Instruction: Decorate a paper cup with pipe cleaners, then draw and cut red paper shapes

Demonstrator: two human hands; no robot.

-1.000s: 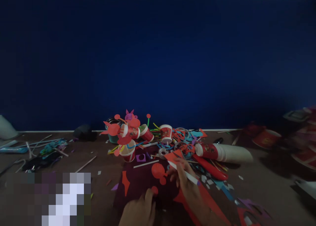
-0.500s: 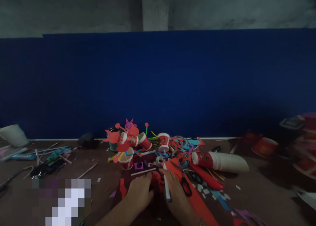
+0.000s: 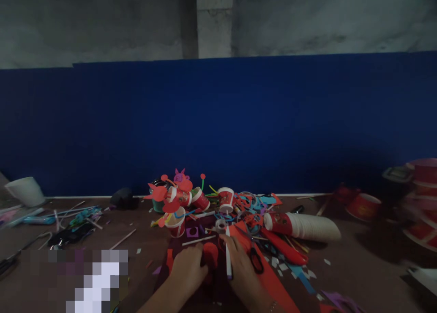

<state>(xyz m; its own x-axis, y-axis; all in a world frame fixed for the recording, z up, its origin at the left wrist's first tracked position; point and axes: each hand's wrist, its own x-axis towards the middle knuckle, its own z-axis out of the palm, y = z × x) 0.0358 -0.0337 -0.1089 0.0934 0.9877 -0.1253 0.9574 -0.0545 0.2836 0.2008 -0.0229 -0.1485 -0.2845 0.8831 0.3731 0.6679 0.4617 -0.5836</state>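
My left hand (image 3: pixel 189 266) is closed, its fingertips on the edge of a rounded red paper piece (image 3: pixel 210 253). The lower part of that piece falls in shadow between my hands. In my right hand (image 3: pixel 241 263) a white marker (image 3: pixel 228 258) with a purple end stands nearly upright between thumb and fingers. Under and beside my right hand lies a sheet of red paper (image 3: pixel 269 279). Black-handled scissors (image 3: pixel 256 260) rest on it, just right of my fingers. A white stick (image 3: pixel 199 240) and a purple paper square with a round hole (image 3: pixel 192 232) lie beyond my left hand.
Decorated paper cups (image 3: pixel 176 222) stand behind my hands, beside tangled coloured strips (image 3: pixel 251 203). A long stack of paper cups (image 3: pixel 307 226) lies to the right, near a red tube-like packet (image 3: pixel 287 248). White scraps (image 3: pixel 282 266) litter the table. A blue partition (image 3: pixel 218 121) rises behind.
The red paper piece now shows as a smooth rounded shape; before, it looked bunched between both hands. My right hand has shifted slightly with the marker. The view has tilted slightly upward.
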